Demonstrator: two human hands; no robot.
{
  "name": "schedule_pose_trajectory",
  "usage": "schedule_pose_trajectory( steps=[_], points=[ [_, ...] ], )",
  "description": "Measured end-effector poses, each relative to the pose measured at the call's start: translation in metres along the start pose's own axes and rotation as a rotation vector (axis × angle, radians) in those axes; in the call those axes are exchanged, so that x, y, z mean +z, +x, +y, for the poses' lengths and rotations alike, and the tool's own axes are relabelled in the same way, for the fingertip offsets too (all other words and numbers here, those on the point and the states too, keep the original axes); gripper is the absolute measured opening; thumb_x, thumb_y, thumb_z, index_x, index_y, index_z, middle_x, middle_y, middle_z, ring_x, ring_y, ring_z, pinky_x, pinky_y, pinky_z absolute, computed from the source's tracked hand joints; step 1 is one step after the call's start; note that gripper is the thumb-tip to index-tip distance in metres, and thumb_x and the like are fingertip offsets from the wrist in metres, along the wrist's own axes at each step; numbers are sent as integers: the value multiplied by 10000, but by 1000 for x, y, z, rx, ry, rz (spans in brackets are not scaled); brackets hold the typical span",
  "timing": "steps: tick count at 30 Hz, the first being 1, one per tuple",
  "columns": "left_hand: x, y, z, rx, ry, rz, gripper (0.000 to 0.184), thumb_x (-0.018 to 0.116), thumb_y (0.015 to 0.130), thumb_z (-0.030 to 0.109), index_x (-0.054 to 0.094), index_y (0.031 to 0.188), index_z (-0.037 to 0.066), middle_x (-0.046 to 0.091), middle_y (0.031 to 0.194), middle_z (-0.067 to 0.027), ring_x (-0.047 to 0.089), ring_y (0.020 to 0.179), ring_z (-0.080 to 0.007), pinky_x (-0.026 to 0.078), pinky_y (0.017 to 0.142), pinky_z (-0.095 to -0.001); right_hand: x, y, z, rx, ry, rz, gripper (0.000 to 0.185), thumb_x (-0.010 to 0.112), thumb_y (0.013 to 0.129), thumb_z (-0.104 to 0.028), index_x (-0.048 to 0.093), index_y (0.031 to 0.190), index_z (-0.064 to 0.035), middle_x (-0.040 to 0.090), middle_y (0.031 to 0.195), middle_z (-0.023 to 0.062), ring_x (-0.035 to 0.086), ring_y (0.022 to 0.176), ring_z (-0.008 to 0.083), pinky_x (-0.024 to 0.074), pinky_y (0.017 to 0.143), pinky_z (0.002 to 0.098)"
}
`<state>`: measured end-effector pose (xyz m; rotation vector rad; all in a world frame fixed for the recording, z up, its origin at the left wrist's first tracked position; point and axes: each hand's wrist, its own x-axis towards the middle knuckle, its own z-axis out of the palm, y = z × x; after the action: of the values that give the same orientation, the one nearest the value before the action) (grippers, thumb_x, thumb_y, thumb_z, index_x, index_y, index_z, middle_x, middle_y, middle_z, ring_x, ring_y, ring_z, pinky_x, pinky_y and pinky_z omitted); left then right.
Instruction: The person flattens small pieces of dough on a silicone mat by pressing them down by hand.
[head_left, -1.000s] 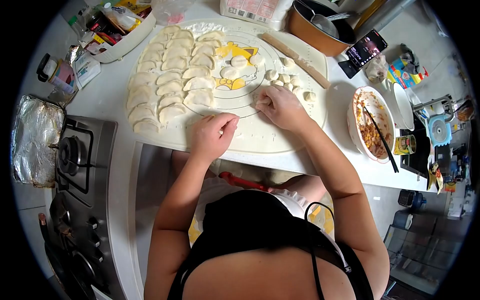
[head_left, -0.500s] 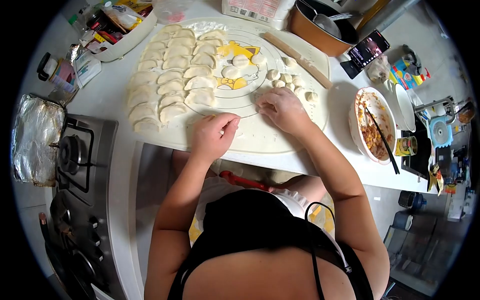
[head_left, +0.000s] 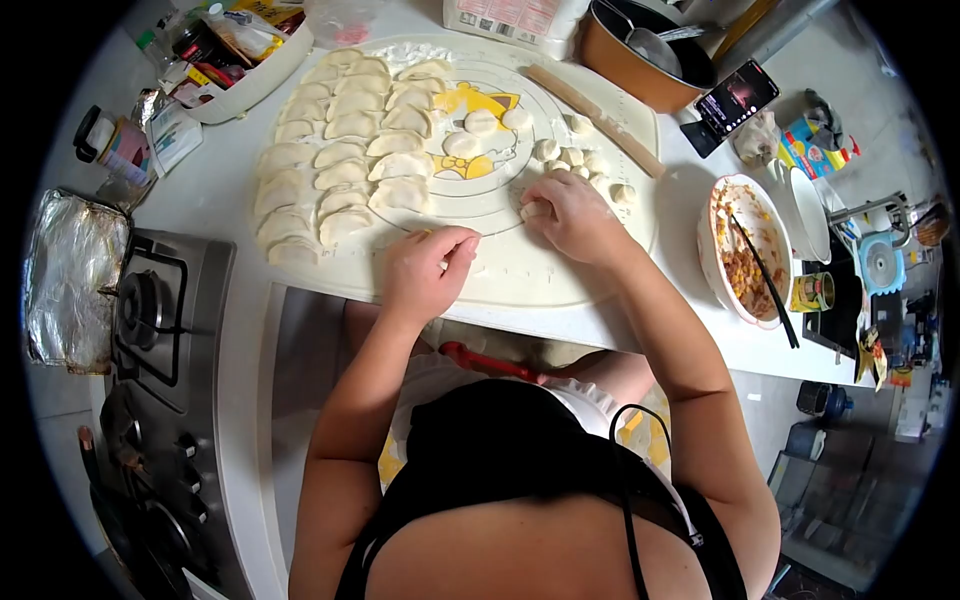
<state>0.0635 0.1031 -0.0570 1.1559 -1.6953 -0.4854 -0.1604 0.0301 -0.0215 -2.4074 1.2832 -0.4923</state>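
My right hand (head_left: pixel 572 217) is over the right part of the round-marked kneading mat (head_left: pixel 490 275), its fingers closed round a small piece of dough (head_left: pixel 536 210) that shows under the fingertips. Just beyond it lie several floury dough pieces (head_left: pixel 571 157). Curled into a loose fist, my left hand (head_left: pixel 425 268) rests at the mat's near edge; whatever it may hold is hidden. Rows of folded dumplings (head_left: pixel 355 102) cover the mat's left side. Flattened dough rounds (head_left: pixel 462 145) sit on the yellow cartoon print in the middle.
A rolling pin (head_left: pixel 595 118) lies slantwise at the mat's far right. Right of the mat stands a bowl of filling (head_left: pixel 750 275) with black chopsticks (head_left: pixel 765 270) in it. Behind are a phone (head_left: pixel 738 105) and an orange pot (head_left: pixel 640 75). The gas stove (head_left: pixel 180 370) is at left.
My right hand has shifted slightly right and turned, and a piece of dough now shows under its fingers. My left hand has stayed in place.
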Motion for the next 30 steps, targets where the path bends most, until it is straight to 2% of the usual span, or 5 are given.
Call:
schedule_pose_trajectory(
  steps=[3,6,17,20,30],
  points=[
    [2,-1,-4,6,-3,1,88,669,886,158,710,872,81,689,705,-42,638,585,-220,496,568,-327,-4,-4,-12,30,-36,135,274,703,828,-231,628,1019,-49,637,982,169,585,1000,373,475,887,445],
    [3,0,-5,24,-12,2,86,668,887,159,709,869,85,688,702,-40,639,581,-220,496,569,-330,-4,-1,-9,156,-119,-27,278,709,822,-239,620,1011,-54,633,1002,175,587,1017,372,474,895,447],
    [1,0,-3,35,17,-3,82,665,891,158,702,869,88,687,692,-38,642,581,-213,496,580,-335,-5,-2,-8,100,-6,-83,229,715,790,-133,637,990,-52,621,981,159,601,968,337,491,856,401],
    [1,0,-3,27,13,-4,78,662,892,152,701,872,87,688,695,-37,641,582,-213,496,582,-337,-2,-3,3,-56,43,-76,244,695,802,-194,627,1004,-74,626,955,180,595,966,366,482,876,436],
    [2,-1,-3,24,4,-5,71,653,887,131,696,882,75,696,713,-39,641,596,-206,497,604,-323,-2,-6,-5,-28,14,-28,251,698,796,-160,612,1009,-59,633,961,147,592,982,347,474,872,423]
  ],
)
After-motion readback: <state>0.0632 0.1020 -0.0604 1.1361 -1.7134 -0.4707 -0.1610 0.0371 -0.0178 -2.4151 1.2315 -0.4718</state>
